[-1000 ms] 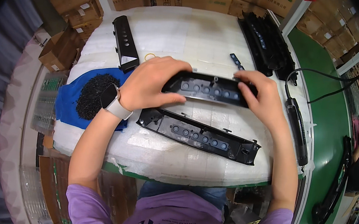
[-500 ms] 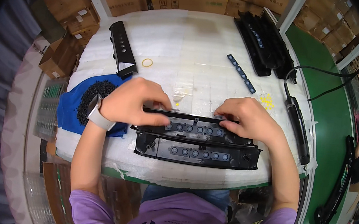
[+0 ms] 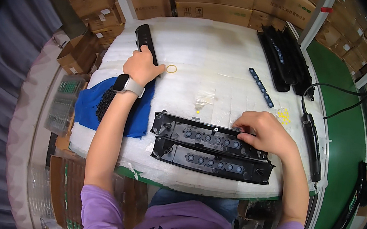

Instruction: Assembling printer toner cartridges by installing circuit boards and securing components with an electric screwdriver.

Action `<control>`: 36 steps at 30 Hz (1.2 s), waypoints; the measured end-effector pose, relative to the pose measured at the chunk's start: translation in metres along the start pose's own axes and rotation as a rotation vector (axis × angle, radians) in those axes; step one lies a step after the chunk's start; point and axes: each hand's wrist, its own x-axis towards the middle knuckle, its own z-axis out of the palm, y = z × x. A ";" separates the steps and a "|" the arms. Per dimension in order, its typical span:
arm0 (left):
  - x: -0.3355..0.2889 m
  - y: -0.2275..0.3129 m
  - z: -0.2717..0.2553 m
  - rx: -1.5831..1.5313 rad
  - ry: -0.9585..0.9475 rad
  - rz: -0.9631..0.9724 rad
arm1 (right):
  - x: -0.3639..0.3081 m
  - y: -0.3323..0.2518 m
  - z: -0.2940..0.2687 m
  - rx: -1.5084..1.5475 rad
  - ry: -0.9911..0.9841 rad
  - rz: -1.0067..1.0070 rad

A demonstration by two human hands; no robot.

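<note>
White bench (image 3: pixel 200 48): left hand (image 3: pixel 142 67) at ten o'clock, fingers over panel (image 3: pixel 143 35), thumb splayed, grip unclear. Right hand (image 3: pixel 264 132) at four pinches rear housing (image 3: pixel 202 129) rim; light, steady pressure should serve best.

Left hand (image 3: pixel 142 67) is touching a long black plastic panel (image 3: pixel 144 36), right hand (image 3: pixel 265 131) is pinching a trough-shaped black housing (image 3: pixel 178 130), thin yellow ring (image 3: pixel 167 70) is lying near the panel

Open passage at upper centre, over the white foam sheet (image 3: pixel 200 44).
Left hand (image 3: pixel 142 68) at black panel (image 3: pixel 143 34) bars upper left; stacked black housings (image 3: pixel 285 58), upper right; two button-fitted housings (image 3: pixel 211 158) and right hand (image 3: pixel 265 130), lower centre.
</note>
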 end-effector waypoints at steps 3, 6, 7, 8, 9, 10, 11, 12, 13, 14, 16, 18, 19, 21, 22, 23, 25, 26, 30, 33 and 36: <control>0.011 -0.022 0.002 -0.190 0.042 -0.004 | 0.001 0.001 0.002 0.009 0.020 -0.020; 0.014 -0.041 -0.007 -1.048 -0.096 -0.256 | 0.000 0.005 0.004 0.001 0.022 -0.046; 0.010 -0.045 -0.011 -1.232 -0.145 -0.214 | -0.001 0.006 0.003 -0.004 0.027 -0.060; 0.008 -0.054 -0.014 -1.416 -0.197 -0.170 | -0.002 0.008 0.003 -0.010 0.031 -0.074; 0.008 -0.061 -0.013 -1.513 -0.207 -0.120 | -0.002 0.007 0.003 -0.008 0.034 -0.075; 0.007 -0.063 -0.009 -1.511 -0.208 -0.118 | -0.002 0.007 0.002 -0.016 0.029 -0.082; 0.005 -0.066 -0.006 -1.477 -0.175 -0.077 | -0.002 0.006 0.001 -0.026 0.024 -0.089; 0.004 -0.064 -0.003 -1.448 -0.148 -0.033 | -0.003 0.005 0.000 -0.028 0.027 -0.080; 0.003 -0.064 -0.002 -1.405 -0.221 0.043 | -0.004 0.003 -0.002 -0.036 0.023 -0.068; 0.003 -0.061 0.000 -1.410 -0.228 0.050 | -0.006 0.001 -0.005 -0.046 0.019 -0.055; -0.005 -0.044 0.001 -1.333 -0.175 0.091 | -0.006 -0.001 -0.017 -0.011 0.037 -0.007; -0.019 -0.029 -0.010 -1.266 -0.187 0.147 | -0.009 0.013 -0.025 0.057 0.235 0.094; -0.022 -0.024 -0.014 -1.212 -0.226 0.239 | -0.009 0.020 -0.033 0.012 0.350 0.182; -0.025 -0.018 -0.020 -1.122 -0.303 0.373 | -0.004 0.034 -0.042 -0.045 0.469 0.276; -0.025 -0.018 -0.019 -1.130 -0.306 0.383 | 0.002 0.046 -0.040 -0.098 0.543 0.270; -0.024 -0.017 -0.016 -1.109 -0.391 0.408 | 0.007 0.058 -0.035 -0.151 0.616 0.262; -0.023 -0.023 -0.011 -1.047 -0.501 0.462 | 0.025 0.072 -0.018 -0.394 0.582 0.257; -0.023 -0.025 -0.010 -1.040 -0.545 0.438 | 0.033 0.077 -0.010 -0.543 0.573 0.225; -0.023 -0.023 -0.011 -1.060 -0.570 0.476 | 0.059 0.096 -0.010 -0.605 0.565 0.292; -0.026 -0.019 -0.011 -1.056 -0.647 0.535 | 0.064 0.094 -0.022 -0.764 0.424 0.354; -0.028 -0.013 -0.006 -1.022 -0.663 0.530 | 0.067 0.094 -0.026 -0.525 0.601 0.434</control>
